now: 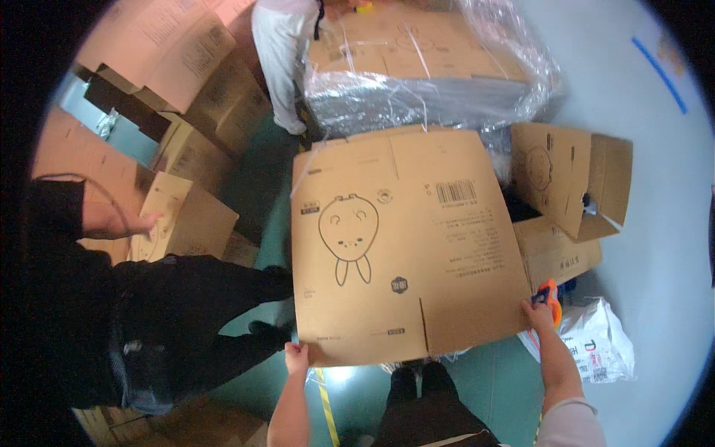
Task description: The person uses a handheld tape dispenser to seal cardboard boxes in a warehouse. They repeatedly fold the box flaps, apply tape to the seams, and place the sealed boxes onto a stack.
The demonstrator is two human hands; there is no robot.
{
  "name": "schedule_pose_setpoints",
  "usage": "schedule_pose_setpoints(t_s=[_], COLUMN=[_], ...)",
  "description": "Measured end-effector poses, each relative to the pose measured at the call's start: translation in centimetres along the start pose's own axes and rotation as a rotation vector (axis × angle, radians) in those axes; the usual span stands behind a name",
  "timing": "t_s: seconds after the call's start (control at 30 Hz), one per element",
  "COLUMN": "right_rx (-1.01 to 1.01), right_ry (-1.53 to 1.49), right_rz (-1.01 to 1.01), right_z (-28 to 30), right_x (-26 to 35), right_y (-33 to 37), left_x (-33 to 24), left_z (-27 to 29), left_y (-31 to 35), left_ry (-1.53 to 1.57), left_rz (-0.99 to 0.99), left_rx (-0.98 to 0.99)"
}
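Note:
A large flattened cardboard box [417, 246], printed with an upside-down line-drawn rabbit-like figure and a barcode, is spread out in front of me. My left hand [296, 357] pinches its near left corner. At its near right corner my right hand [538, 316] grips the edge with bent fingers. Right beside those fingers is an orange and dark blue tape dispenser [553, 296]; whether the right hand also touches it, I cannot tell. What lies beneath the cardboard is mostly hidden.
An open carton [570, 175] rests tilted on another box [562, 257] at right, above a white plastic bag [598, 343]. Film-wrapped cardboard [424, 100] stands beyond. A person in black [201, 298] is close at left, before stacked cartons [201, 97]; another in grey trousers [279, 63] stands farther off.

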State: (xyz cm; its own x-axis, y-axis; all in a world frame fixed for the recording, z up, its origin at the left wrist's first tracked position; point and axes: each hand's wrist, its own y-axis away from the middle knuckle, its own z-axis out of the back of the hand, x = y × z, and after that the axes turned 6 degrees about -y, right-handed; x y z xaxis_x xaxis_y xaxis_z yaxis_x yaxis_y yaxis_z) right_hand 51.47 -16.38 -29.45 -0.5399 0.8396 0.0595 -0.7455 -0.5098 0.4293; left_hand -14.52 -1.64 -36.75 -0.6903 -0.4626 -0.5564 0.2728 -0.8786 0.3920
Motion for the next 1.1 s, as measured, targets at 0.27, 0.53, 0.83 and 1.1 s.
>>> schedule_pose_setpoints(t_s=[0.27,0.53,0.83,1.1], right_rx=[-0.076,0.146,0.147,0.695], right_ry=[-0.142,0.064,0.137,0.171], right_rz=[0.170,0.403,0.990,1.121], right_z=[19.5,41.7,41.7,40.7], right_x=[-1.1,3.4,7.9,13.2], right_y=[10.4,21.4,23.0,19.0], left_x=[-17.9,-33.9,-35.6,-32.9], left_z=[19.2,29.2,29.8,30.0], left_y=[12.6,11.7,10.6,12.4], left_ry=[0.764,1.137,0.991,1.069], left_rz=[-0.400,-0.599,-0.402,-0.460], left_rx=[-0.038,-0.134,0.019,0.024])
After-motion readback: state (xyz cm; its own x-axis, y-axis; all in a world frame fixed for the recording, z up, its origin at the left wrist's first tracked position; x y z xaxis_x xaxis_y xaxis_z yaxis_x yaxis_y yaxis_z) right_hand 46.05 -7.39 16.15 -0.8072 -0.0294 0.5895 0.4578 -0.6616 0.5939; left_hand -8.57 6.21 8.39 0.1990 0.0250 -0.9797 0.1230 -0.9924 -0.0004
